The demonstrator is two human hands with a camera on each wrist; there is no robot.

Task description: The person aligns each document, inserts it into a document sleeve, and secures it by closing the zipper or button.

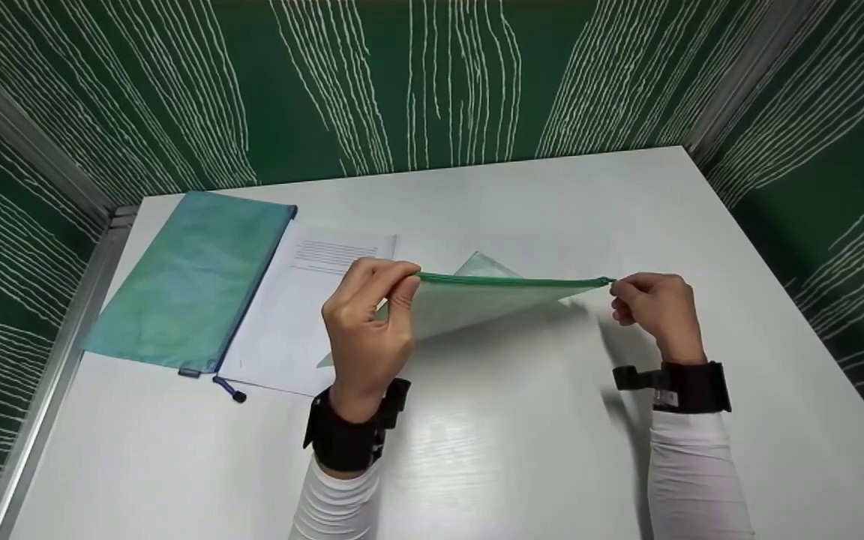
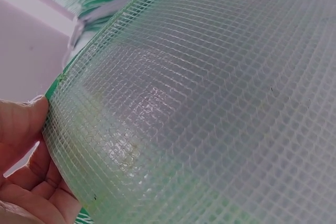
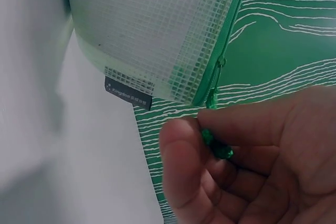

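Left hand [image 1: 366,330] pinches the left end of the green-zippered mesh pouch [image 1: 477,300], lifted above the middle of the white bench [image 1: 522,450]. Right hand [image 1: 653,307] has its grip pinched on the zipper pull [image 3: 216,148] at the pouch's right end. Far left, a teal pouch [image 1: 192,281] lies beside a paper sheet [image 1: 297,307].

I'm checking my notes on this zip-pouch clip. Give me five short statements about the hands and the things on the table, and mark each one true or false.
1. The left hand pinches one end of the green mesh pouch. True.
2. The right hand lies flat on the table. False: it is raised, pinching the green zipper pull.
3. The mesh pouch lies flat on the table. False: it is held up between both hands.
4. A teal pouch lies at the table's left side. True.
5. The printed sheet lies on top of the teal pouch. False: it lies beside it, partly tucked beneath.
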